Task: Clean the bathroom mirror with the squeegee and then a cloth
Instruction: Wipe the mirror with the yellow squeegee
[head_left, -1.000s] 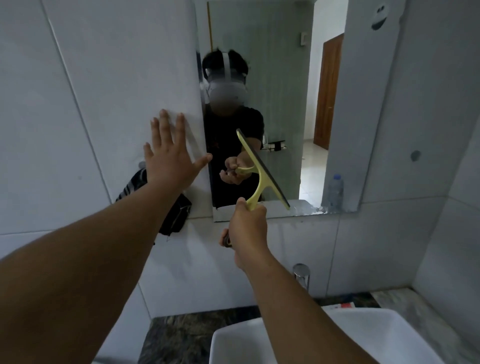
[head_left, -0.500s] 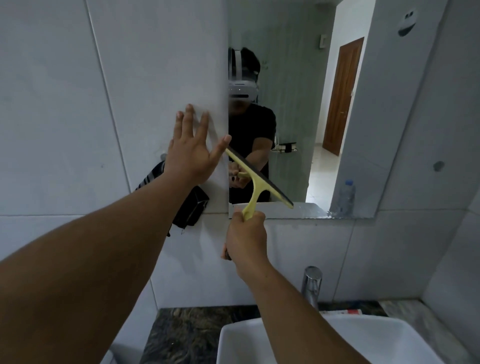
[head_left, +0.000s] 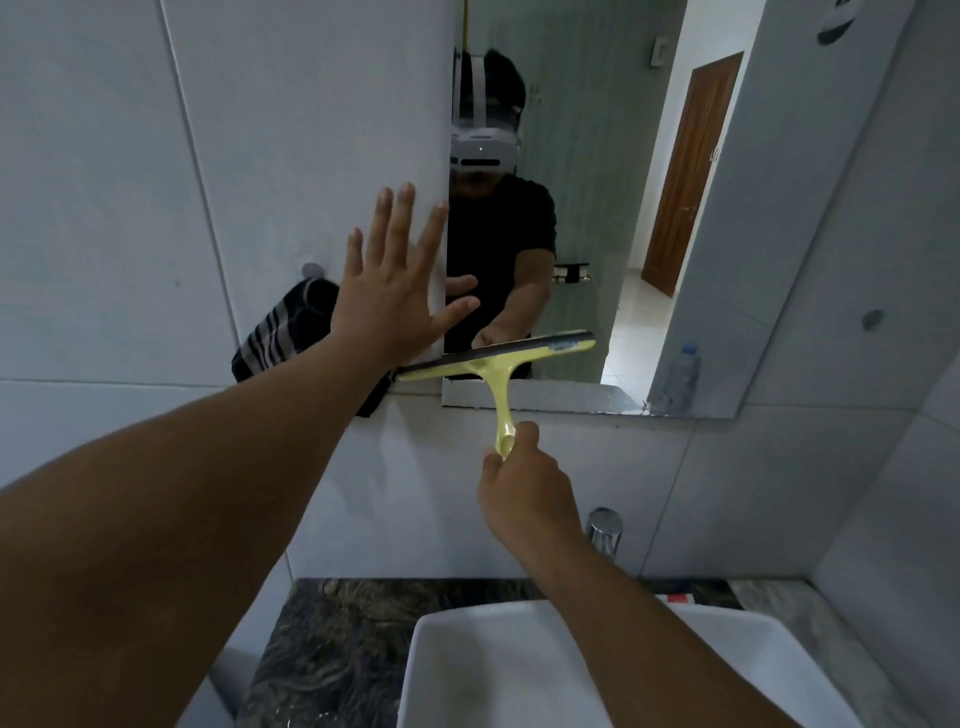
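Observation:
A frameless mirror (head_left: 597, 156) hangs on the tiled wall above the basin. My right hand (head_left: 519, 480) grips the handle of a yellow squeegee (head_left: 498, 364). Its black blade lies almost level against the mirror's lower left part, with its left end past the glass edge. My left hand (head_left: 395, 291) presses flat on the wall tile, fingers spread, thumb reaching over the mirror's left edge. A dark striped cloth (head_left: 280, 332) hangs from a wall hook just left of that hand, partly hidden by my forearm.
A white basin (head_left: 467, 660) sits below on a dark marble counter (head_left: 332, 639). A chrome tap (head_left: 605, 530) rises behind my right forearm. The mirror shows a person with a headset, a wooden door and a water bottle. A side wall closes in on the right.
The squeegee blade has swung from steeply tilted to nearly level and dropped toward the mirror's bottom edge. My left hand has stayed flat on the wall by the mirror's edge.

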